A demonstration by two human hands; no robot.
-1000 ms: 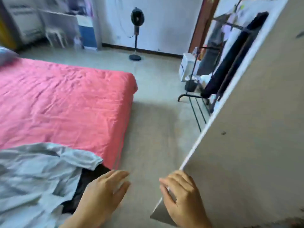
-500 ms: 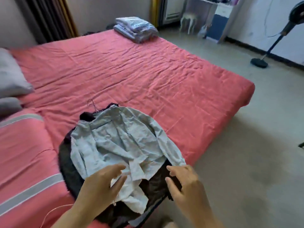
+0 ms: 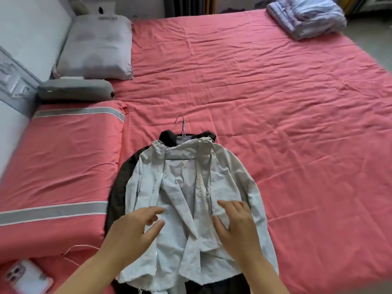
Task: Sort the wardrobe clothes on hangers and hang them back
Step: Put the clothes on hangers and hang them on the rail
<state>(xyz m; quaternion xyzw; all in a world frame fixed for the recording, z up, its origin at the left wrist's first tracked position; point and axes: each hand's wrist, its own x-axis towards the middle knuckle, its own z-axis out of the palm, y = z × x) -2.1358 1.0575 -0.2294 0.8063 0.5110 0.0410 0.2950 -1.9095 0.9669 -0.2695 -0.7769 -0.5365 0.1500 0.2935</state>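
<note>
Change: view has swung from the wardrobe side and floor onto the bed; both hands, earlier at the pile's near edge, now lie further up over the light jacket's front.
Light jacket (image 3: 222,183): pale grey-white, spread open, front upward, on top of the pile; collar toward 12 o'clock, hem toward 6 o'clock.
Dark garment (image 3: 121,187): black, beneath the light jacket, showing along its 9 o'clock side, at the collar and under the hem.
Hanger hooks (image 3: 180,126): thin wire, protruding past the collars at 12 o'clock, lying on the sheet.
Left hand (image 3: 131,232): over the jacket's left front panel; fingers loosely spread, slightly bent, holding nothing; contact with the cloth cannot be told.
Right hand (image 3: 237,225): on the right front panel beside the zip; fingers extended and apart, gripping nothing.
Bed (image 3: 275,102): pink wrinkled sheet; pile lies near its 6 o'clock edge.
Folded blanket (image 3: 307,15): striped blue-grey, at 1 o'clock, well apart from the pile.
Pillows (image 3: 95,45): two grey, at 10 o'clock.
Phone (image 3: 27,276): white, at 7 o'clock, blurred.
</note>
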